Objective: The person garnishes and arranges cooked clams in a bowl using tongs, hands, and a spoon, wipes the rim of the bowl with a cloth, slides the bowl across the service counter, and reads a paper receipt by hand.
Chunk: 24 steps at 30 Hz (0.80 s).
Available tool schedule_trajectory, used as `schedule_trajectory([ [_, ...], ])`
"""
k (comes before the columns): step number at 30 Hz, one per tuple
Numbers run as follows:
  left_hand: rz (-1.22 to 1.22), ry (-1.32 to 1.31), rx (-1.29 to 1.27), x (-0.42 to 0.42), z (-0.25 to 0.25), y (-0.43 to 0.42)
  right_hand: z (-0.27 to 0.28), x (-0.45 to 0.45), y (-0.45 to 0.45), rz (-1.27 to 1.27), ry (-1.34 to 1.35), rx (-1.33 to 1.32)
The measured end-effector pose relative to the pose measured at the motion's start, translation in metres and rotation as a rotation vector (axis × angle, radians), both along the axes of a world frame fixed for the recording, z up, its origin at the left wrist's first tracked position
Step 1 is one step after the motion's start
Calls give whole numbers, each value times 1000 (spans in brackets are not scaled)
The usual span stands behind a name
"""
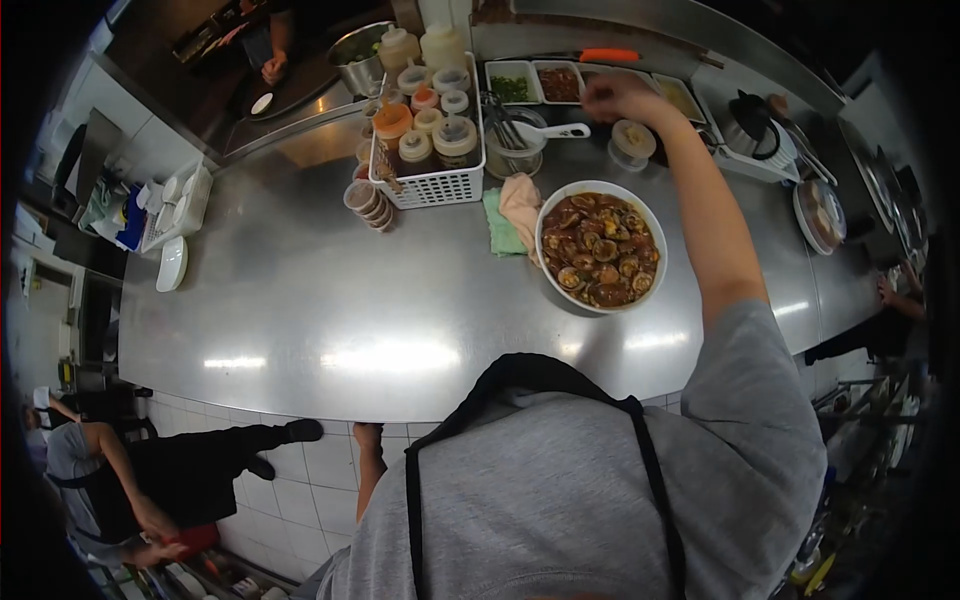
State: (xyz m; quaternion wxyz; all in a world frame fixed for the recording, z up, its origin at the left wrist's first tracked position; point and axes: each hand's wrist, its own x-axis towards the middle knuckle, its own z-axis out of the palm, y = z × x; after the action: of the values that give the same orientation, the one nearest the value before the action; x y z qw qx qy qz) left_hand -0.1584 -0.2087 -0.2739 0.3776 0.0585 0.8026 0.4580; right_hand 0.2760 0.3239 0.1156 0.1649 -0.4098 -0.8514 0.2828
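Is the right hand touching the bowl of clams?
Apart. The head view shows the right hand well behind the bowl of clams, with counter visible between them.

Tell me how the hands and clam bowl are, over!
Right hand at topping trays. Left hand by counter edge. Clam bowl on counter, pink cloth beside it.

Your right hand blurs over the tray of toppings, fingertips unreadable, and it covers part of the container beneath; whether it grips anything, you can't tell from here. Down at the counter, the edge hides your left hand's fingers. Any print on the squeeze bottles is too small to read. Over right, a co-worker fades into the dark rim; up top, another person is cut off above the arm.
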Motion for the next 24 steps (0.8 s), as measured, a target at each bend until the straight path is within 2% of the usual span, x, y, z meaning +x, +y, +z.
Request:
schedule_trajectory([
  [3,-148,65,-109,22,8,4,-27,49,-42,57,-123,-58],
  [4,-154,65,-109,25,11,2,-18,50,-73,21,-225,-48],
  [5,-195,93,-138,27,14,2,-30,59,-84,-38,-230,-182],
  [8,-247,97,-178,19,11,-6,-31,58,-129,-82,-296,-229],
  [10,-239,21,-132,3,-23,-18,-35,51,-144,-61,-242,-244],
  [14,-233,21,-82,-3,-26,-13,-37,23,-158,10,-126,-312],
  [15,-254,25,-72,-3,-23,-9,-40,19,-155,5,-124,-309],
  [17,-277,31,-61,-3,-23,-4,-49,14,-137,182,-181,93],
  [24,-305,43,-38,-7,-34,-1,-58,42,-104,-155,-152,14],
])
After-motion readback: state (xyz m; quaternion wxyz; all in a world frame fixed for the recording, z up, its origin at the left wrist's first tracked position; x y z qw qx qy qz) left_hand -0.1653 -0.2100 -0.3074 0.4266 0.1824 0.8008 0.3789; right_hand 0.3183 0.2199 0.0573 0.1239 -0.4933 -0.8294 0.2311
